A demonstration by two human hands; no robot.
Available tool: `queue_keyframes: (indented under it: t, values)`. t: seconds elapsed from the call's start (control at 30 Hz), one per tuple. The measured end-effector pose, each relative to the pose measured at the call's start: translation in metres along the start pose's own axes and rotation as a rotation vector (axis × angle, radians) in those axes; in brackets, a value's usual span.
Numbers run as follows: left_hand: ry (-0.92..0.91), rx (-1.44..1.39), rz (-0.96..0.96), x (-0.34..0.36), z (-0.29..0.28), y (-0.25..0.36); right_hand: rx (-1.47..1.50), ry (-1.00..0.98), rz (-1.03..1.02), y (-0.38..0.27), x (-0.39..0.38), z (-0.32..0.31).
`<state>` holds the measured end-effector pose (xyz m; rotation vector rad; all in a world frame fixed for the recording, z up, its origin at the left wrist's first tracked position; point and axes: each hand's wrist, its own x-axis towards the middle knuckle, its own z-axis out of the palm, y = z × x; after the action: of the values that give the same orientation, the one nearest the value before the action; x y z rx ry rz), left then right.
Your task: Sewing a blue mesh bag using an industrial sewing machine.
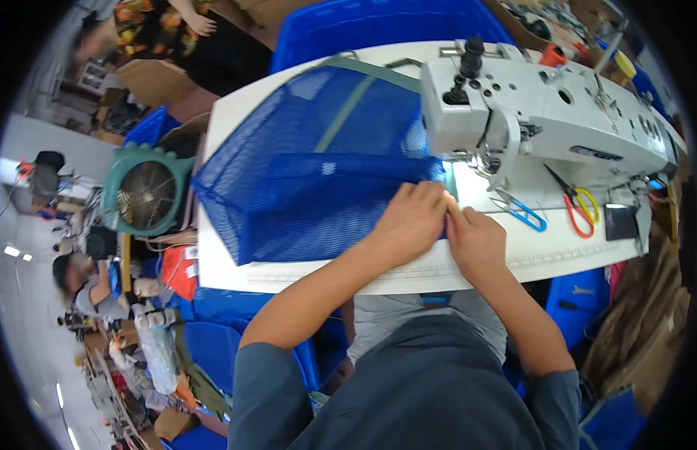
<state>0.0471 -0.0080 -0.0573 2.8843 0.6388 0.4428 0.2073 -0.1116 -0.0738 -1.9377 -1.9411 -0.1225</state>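
Note:
Blue mesh fabric with grey-green binding strips lies on the white sewing table, its right end beside the needle area of a white sewing machine. My left hand has its fingers curled on the fabric's right end, just below the presser foot. My right hand meets it there, thumb and fingers pinched at the fabric edge; exactly what lies between the fingertips is partly hidden. Blue-handled thread snips and red-and-yellow scissors lie right of my right hand.
A blue bin stands behind the table, a green fan to its left. A red spool sits on the machine. A black pad lies near the right edge. Co-workers are at the upper and middle left.

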Motion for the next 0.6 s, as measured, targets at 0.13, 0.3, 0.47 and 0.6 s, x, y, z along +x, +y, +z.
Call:
queue_keyframes:
  t: [0.13,0.3,0.47,0.6]
  values:
    - [0.008,0.034,-0.027,-0.004,-0.007,0.007,0.891,0.057,0.530,-0.017,-0.015,-0.019]
    - [0.040,0.055,-0.062,0.010,0.009,0.023,1.296,0.110,0.739,-0.012,-0.034,-0.011]
    - [0.056,0.032,-0.152,0.006,-0.007,0.021,1.742,-0.072,0.918,-0.023,-0.010,-0.040]
    - [0.040,-0.019,-0.142,0.011,-0.004,0.024,1.802,-0.128,1.030,-0.009,-0.002,-0.039]
